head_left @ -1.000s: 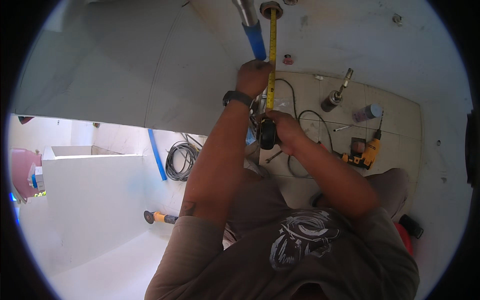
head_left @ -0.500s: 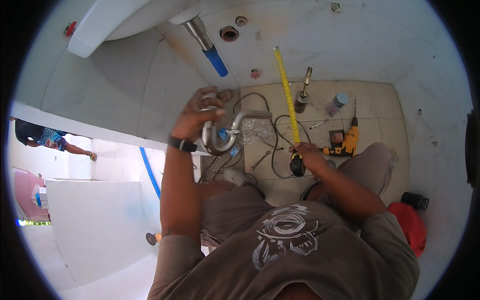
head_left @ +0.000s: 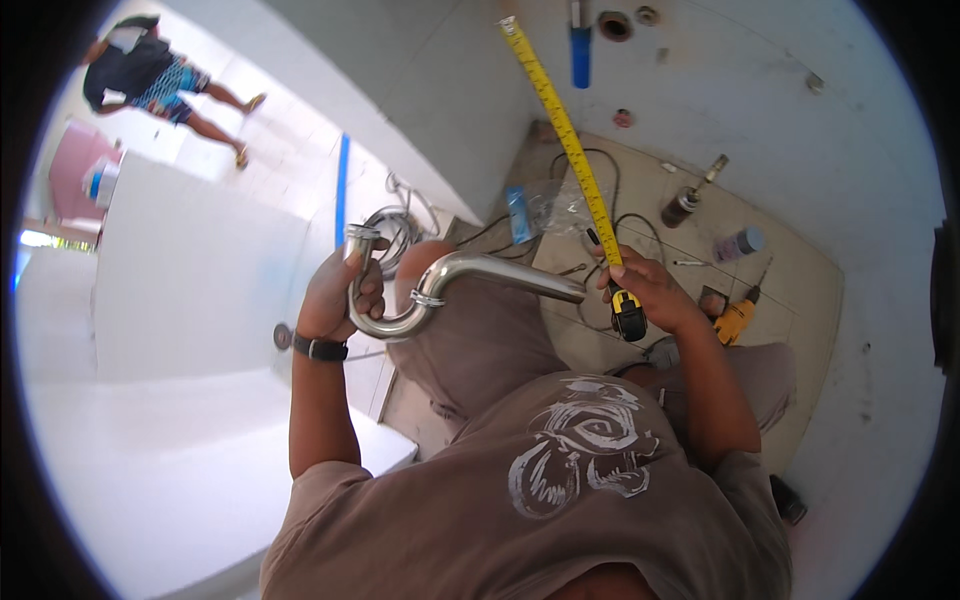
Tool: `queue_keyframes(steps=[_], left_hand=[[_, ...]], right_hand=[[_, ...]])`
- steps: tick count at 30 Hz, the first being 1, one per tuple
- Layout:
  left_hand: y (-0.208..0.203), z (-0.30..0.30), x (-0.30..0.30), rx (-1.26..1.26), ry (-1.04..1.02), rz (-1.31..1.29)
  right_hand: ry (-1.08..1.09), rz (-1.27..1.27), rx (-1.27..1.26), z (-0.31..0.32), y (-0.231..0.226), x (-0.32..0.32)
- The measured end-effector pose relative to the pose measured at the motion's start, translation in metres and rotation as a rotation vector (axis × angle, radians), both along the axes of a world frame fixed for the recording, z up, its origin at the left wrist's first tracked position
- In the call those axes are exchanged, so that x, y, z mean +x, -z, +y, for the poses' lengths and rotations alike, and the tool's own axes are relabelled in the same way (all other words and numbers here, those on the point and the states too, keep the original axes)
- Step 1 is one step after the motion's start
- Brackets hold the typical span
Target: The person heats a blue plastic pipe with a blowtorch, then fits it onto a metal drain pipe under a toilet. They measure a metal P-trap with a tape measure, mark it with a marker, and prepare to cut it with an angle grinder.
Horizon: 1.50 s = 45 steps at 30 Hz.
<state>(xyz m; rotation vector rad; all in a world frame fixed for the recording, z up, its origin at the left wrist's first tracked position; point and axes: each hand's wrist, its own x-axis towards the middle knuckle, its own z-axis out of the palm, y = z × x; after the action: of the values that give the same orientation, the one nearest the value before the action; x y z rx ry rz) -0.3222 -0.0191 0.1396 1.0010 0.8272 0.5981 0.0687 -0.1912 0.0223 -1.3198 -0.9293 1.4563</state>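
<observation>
My left hand (head_left: 335, 290) is closed round the upright end of a chrome P-trap pipe (head_left: 395, 322). The pipe's bend hangs over my knee, and its long straight arm points right toward my other hand. In my right hand (head_left: 645, 285) is a yellow and black tape measure (head_left: 628, 318), with its yellow blade (head_left: 565, 135) drawn out and slanting up and away to the left. A thin dark stick, perhaps a pen, shows by those fingers. The pipe's free end is close to the tape, with a small gap between.
On the tiled floor lie a yellow drill (head_left: 735, 320), a spray can (head_left: 738, 245), a torch-like canister (head_left: 680, 207) and a white marker (head_left: 692, 263). A blue-ended pipe (head_left: 580, 55) comes down along the wall. Another person (head_left: 160, 80) stands at far left, beyond a low wall (head_left: 190, 270).
My view has turned left, away from the basin. The pipe has come nearer my body, its straight arm now reaching toward the tape measure. The other person shows more fully.
</observation>
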Motion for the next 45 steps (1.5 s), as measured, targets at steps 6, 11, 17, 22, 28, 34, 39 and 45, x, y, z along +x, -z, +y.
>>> queue_keyframes(steps=[6,11,17,22,28,34,39,45], left_hand=[[0.028,-0.024,-0.039,0.121,-0.219,0.274],[0.025,-0.055,-0.021,1.056,-0.261,0.910],[0.010,-0.057,-0.016,0.462,-0.222,0.861],[0.017,-0.067,-0.002,0.812,-0.246,0.898],[0.022,-0.068,-0.001,0.792,-0.253,0.889],[0.020,-0.061,-0.001,0.802,-0.217,0.911],[0.020,-0.058,-0.002,0.760,-0.205,0.939],[0.020,-0.058,-0.001,0.744,-0.198,0.933]], right_hand=[[-0.501,0.049,-0.249,0.037,-0.003,-0.049],[-0.408,0.138,-0.224,0.023,-0.005,-0.055],[-0.358,0.033,-0.252,0.015,-0.013,-0.057],[-0.380,-0.172,-0.188,0.012,-0.021,-0.054],[-0.371,-0.238,-0.207,0.008,-0.034,-0.053],[-0.348,-0.239,-0.175,0.006,-0.034,-0.055],[-0.331,-0.224,-0.175,0.006,-0.028,-0.056],[-0.323,-0.182,-0.163,0.002,-0.022,-0.054]])
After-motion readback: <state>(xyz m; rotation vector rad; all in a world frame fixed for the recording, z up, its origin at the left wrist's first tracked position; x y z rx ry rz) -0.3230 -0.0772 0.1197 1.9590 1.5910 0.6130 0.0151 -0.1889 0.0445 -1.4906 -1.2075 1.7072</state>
